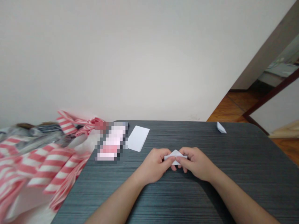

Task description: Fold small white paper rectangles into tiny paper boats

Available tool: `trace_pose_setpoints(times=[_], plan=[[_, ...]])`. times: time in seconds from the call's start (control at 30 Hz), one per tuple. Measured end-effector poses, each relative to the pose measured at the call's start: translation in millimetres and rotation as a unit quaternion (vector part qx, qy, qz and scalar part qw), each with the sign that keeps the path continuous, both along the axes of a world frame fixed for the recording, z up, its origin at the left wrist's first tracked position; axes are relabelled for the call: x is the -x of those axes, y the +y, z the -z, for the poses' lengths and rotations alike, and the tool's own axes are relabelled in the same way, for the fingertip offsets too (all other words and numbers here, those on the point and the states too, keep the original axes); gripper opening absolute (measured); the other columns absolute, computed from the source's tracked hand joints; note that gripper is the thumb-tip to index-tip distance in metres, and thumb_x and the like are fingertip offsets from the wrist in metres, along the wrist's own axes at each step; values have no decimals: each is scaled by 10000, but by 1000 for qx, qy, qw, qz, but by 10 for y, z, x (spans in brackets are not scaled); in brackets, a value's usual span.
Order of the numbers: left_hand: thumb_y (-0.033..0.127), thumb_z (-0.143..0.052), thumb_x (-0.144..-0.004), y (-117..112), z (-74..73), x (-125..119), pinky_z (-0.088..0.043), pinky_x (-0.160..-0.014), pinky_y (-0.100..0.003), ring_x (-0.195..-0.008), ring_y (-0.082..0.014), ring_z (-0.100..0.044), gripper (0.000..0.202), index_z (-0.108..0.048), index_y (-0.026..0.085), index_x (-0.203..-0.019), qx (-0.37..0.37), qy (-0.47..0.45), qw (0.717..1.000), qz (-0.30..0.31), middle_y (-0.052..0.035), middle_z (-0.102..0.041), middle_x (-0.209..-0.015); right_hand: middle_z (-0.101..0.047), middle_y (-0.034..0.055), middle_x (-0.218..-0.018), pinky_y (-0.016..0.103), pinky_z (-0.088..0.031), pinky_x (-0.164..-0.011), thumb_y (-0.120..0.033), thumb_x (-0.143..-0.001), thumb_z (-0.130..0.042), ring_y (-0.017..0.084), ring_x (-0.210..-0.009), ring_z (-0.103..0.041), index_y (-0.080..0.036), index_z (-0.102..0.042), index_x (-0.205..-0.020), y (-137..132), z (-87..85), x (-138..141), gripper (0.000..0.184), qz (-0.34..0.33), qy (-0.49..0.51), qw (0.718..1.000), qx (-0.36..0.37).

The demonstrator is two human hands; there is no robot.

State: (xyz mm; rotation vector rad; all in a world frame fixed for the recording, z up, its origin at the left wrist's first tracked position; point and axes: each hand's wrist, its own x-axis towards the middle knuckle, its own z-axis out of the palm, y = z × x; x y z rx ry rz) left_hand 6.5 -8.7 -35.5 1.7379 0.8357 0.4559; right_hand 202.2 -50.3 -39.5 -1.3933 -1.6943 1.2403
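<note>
Head view, left to right: striped red-and-white cloth (44, 165) heaps up past the table's (233, 199) left edge, with grey fabric (39, 132) behind it. Its folds reach the far left corner and lie against a pixelated blurred item (111, 143), too obscured to identify, which sits near that corner. Just right of it, a white sheet (138, 138) lies at an angle close to the far edge, a short gap from the item.

Left hand (151, 165) is mostly closed, fingers curled over one end of a folded paper (175, 157). Right hand (196, 163) pinches the other end, the knuckles close to the left hand's. The paper is held just above the table, mid-width, a white point showing upward between the hands. A strip of table lies between the hands and the far edge.

Further right, a wide stretch of dark top runs to the right edge. A small folded paper piece (221, 128) sits at the far edge near the right corner, well apart from the hands.
</note>
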Motion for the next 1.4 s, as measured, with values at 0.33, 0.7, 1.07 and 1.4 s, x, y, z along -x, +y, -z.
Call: trace_pose_setpoints(times=[0.33, 0.7, 1.07, 1.4], plan=[[408, -478, -945, 1, 59, -1, -317, -473, -203, -470, -97, -449, 380, -671, 147, -748, 8, -1, 999, -34, 18, -562, -534, -621, -8, -574, 198, -409, -485, -262, -906, -554, 103, -468, -546, -159, -588, -705, -15, 19, -42, 229, 21, 15, 1000, 10], [391, -472, -947, -2, 42, 5, -316, -474, -207, -469, -95, -446, 385, -681, 143, -739, -9, 11, 999, -33, 20, -553, -538, -630, -8, -599, 193, -389, -481, -236, -897, -554, 91, -462, -529, -150, -618, -747, 8, 65, -27, 184, 11, 42, 998, 33], [410, -471, -947, 4, 53, 9, -306, -480, -210, -483, -97, -455, 394, -686, 142, -754, -4, 6, 1000, -13, 8, -583, -558, -668, 11, -678, 186, -424, -496, -213, -897, -536, 93, -498, -556, -141, -647, -755, 0, -33, -15, 193, -15, 48, 998, 32], [396, -542, -898, 2, 6, -18, -324, -453, -190, -435, -78, -426, 319, -607, 149, -707, 80, -54, 993, -65, -5, -653, -590, -589, -31, -487, 187, -362, -451, -323, -919, -552, 81, -402, -492, -165, -618, -686, 11, -2, -71, 289, 38, 32, 997, 55]])
